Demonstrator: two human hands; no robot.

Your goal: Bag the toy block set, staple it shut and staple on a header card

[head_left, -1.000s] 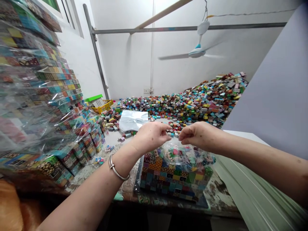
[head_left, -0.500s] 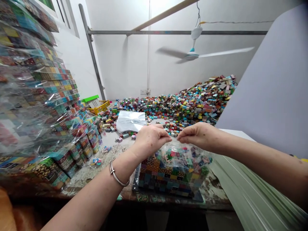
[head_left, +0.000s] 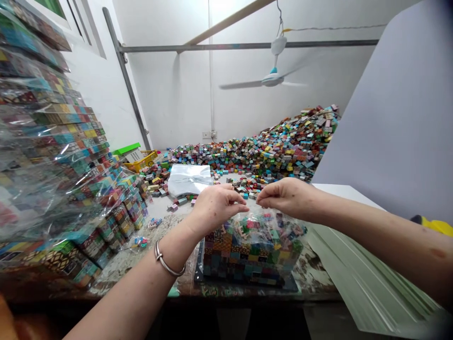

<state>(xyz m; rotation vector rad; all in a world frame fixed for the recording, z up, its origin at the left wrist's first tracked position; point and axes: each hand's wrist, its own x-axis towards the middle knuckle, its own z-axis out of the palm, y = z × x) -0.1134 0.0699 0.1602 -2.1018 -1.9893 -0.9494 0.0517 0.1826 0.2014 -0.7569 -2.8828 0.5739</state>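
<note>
Cube block (head_left: 244,259), one: patterned, multicoloured cubes, stacked in a squared mass, set on a dark board (head_left: 199,273) at the near edge of the worktable (head_left: 320,276). Top covered by crumpled clear plastic (head_left: 262,236), through which small coloured pieces (head_left: 244,230) are seen.

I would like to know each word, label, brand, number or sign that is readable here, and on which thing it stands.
No text is readable.
Table's front edge: green marks, too blurred to tell if they are letters.
White panel by the yellow basket: rows of dark marks, too small to identify.
Plastic-covered blocks in front: coloured patterns; no words or numbers I can make out.
</note>
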